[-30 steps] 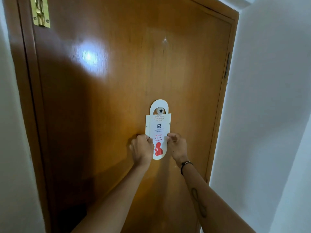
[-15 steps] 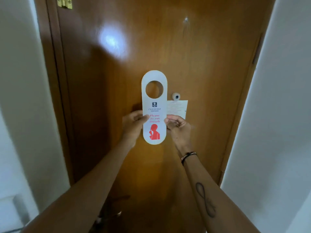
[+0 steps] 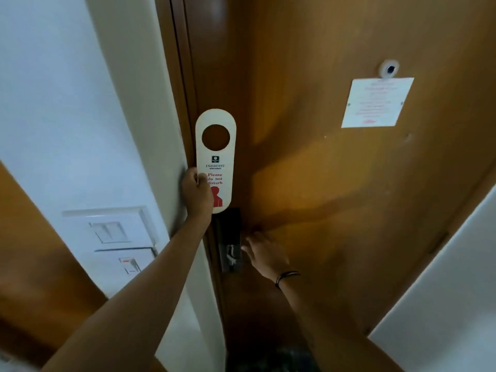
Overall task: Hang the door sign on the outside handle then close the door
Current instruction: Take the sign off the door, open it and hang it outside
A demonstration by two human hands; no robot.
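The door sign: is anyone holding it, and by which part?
Yes. The left hand holds the door sign by its lower left edge, beside the red print. The right hand holds nothing; it reaches open toward the door handle.

Warm, dim light falls on the door [image 3: 335, 183], brightest just right of the left hand [image 3: 197, 194] gripping the sign [image 3: 216, 157], with soft shadows slanting below that glow. The right hand [image 3: 264, 255] smears with motion blur. Straight edges bow near the frame's borders.
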